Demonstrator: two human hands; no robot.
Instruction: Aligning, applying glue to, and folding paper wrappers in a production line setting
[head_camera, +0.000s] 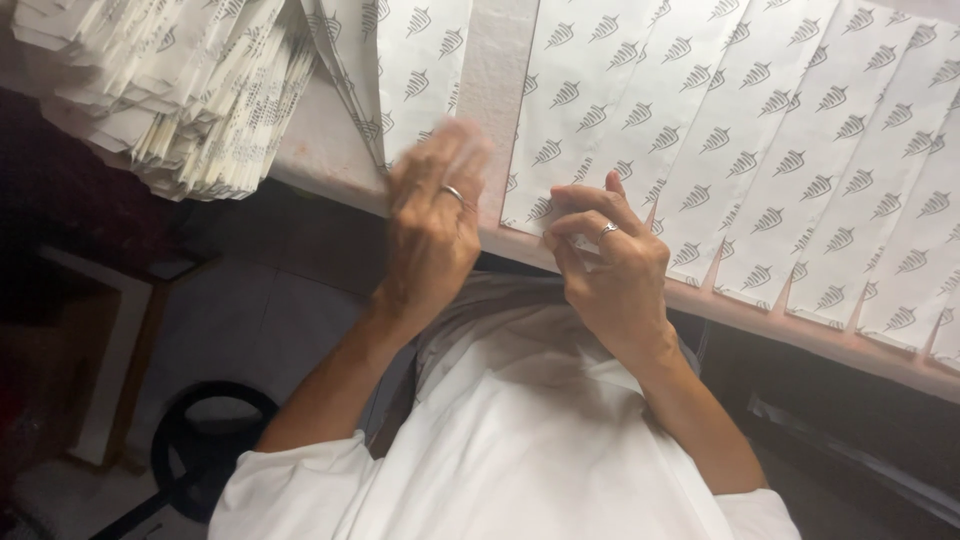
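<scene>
Nearest the camera, white sleeves and a white garment. Left hand (432, 215), ringed, is motion-blurred, fingers spread loosely over a white paper sheet printed with grey leaf marks (415, 75); whether its grip has closed on the paper cannot be told. Right hand (610, 265), also ringed, pinches the near bottom edge of a second leaf-printed white paper sheet (580, 100), thumb and fingertips closed on it. That sheet's long axis runs away from the body, up the pale pink tabletop (320, 150). Further right, overlapping leaf-printed sheets (830, 170) fan out in a row. Far left, a thick stack of folded printed papers (190, 100).
</scene>
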